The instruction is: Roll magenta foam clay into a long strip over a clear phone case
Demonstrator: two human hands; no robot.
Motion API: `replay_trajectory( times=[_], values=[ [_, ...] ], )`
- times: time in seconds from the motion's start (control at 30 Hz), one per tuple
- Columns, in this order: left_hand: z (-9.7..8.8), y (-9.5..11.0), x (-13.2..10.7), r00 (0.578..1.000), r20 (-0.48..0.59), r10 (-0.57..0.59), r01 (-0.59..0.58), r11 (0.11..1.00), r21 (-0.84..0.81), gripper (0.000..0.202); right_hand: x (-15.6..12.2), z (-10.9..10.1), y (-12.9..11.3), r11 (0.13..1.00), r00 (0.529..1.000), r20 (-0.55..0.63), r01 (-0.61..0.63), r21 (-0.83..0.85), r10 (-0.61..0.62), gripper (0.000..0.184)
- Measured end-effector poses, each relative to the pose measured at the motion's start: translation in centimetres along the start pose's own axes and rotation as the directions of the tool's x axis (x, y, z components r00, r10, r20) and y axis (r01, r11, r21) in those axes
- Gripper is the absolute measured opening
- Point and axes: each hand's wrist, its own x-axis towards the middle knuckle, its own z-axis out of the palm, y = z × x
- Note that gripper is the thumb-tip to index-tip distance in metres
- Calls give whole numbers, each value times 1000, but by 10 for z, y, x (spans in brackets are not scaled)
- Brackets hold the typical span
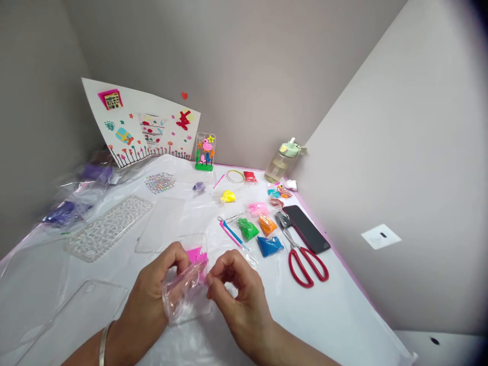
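Note:
My left hand (150, 287), with a bangle at the wrist, is closed around a crumpled clear plastic bag (183, 295). Bright pink clay (196, 254) shows just beyond the bag; whether it lies inside it or on the case behind, I cannot tell. Thumb and fingertips of my right hand (242, 300) are pinched together at the bag's right edge, close to the pink; what they hold is hidden. Under both hands lies a clear phone case (202, 307), partly covered by them.
Bags of green clay (248, 229), orange clay (267, 225) and blue clay (270, 246) lie to the right, beside red-handled scissors (308, 267) and a phone (307, 229). A decorated case (205, 151) and a bottle (282, 161) stand behind. Rhinestones (160, 182) and a textured case (109, 229) are left.

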Motion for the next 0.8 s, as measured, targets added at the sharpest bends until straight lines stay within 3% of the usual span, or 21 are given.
replay_trajectory(
  times=[0.13, 0.37, 0.5, 0.6, 0.67, 0.8],
  values=[
    [-1, 4, -2, 1000, -9, 5, -4, 999, 46, 16, -2, 0, -1, 991, 994, 23, 109, -84, -107, 14],
    [1, 3, -6, 998, -42, 42, -36, 989, 143, 34, -10, 4, 4, 937, 957, 128, 282, -207, -260, 19],
    [0, 2, -4, 999, -30, 32, -30, 997, 69, 34, -12, 9, 11, 849, 887, 190, 459, -262, -421, 21],
    [-3, 3, 1, 998, 37, -51, 53, 997, -57, 31, -11, 6, 10, 771, 811, 206, 584, -254, -547, 18],
    [-6, 4, 5, 991, 71, -112, 122, 980, -159, 30, -9, 1, 5, 790, 829, 159, 559, -253, -536, 15],
    [-11, 0, 9, 972, 140, -189, 224, 926, -304, 32, 0, -16, -5, 907, 934, -42, 334, -256, -356, 10]
  ],
)
